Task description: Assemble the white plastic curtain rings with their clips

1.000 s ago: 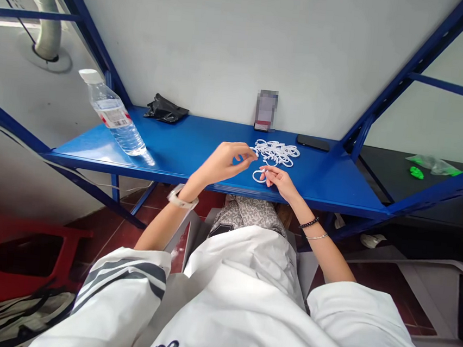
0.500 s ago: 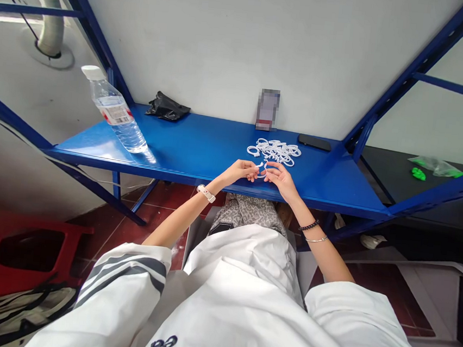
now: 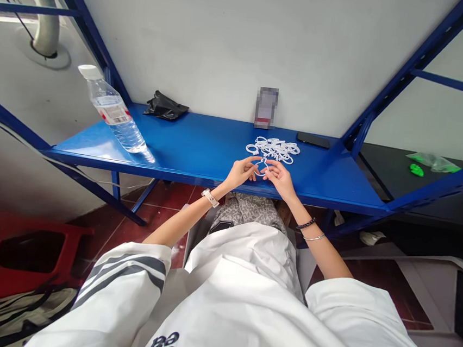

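Between my two hands, over the front edge of the blue table (image 3: 200, 154), is a thin white plastic ring (image 3: 261, 174) with a small clasp-like part at its top. My left hand (image 3: 241, 173) grips the ring's left side with bent fingers. On its right side, the fingers of my right hand (image 3: 279, 177) pinch it, and the fingertips of both hands come close together at the top. Just behind my hands lies a loose pile of white rings (image 3: 277, 148), several of them overlapping. The ring's finer detail is too small to make out.
A water bottle (image 3: 118, 113) stands at the left. Toward the back are a crumpled black plastic bag (image 3: 165, 106), a pixelated upright object (image 3: 266, 108) against the wall and a dark phone (image 3: 313, 140). Blue frame posts flank the table; a red stool (image 3: 66, 253) is at lower left.
The ring's ends, apart before, now meet at the top between my fingertips. My left hand has turned, its fingers reaching up to the clasp. The pile has stayed in place.
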`<state>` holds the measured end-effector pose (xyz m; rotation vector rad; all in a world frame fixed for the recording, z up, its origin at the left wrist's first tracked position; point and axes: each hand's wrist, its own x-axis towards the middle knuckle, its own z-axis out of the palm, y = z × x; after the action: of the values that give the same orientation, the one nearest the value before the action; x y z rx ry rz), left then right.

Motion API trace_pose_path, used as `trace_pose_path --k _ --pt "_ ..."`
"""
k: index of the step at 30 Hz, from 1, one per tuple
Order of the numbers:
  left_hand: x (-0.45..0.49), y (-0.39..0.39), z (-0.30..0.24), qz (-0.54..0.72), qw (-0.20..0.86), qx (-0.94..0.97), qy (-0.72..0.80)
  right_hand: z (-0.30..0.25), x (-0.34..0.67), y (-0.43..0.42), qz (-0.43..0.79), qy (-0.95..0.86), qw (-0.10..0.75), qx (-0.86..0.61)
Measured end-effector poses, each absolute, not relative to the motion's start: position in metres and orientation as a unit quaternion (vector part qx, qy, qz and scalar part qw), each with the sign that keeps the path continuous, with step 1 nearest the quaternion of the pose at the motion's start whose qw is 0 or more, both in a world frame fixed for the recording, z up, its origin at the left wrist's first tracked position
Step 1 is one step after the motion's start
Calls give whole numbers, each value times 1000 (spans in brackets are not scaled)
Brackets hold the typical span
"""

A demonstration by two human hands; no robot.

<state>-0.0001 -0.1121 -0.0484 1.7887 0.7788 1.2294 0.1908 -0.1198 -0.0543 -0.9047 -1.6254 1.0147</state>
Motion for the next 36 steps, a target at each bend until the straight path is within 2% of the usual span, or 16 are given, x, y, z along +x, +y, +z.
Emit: trace_pose_path --k 13,22,36 --pt "-1 -115 -48 508 381 700 326 -50 184 -127 363 -677 505 -393" --pt "-2 -113 -52 495 326 732 336 -48 184 -130 353 -691 490 -398" --pt "-4 -113 -52 477 352 725 351 -53 187 -125 348 -714 463 -394"
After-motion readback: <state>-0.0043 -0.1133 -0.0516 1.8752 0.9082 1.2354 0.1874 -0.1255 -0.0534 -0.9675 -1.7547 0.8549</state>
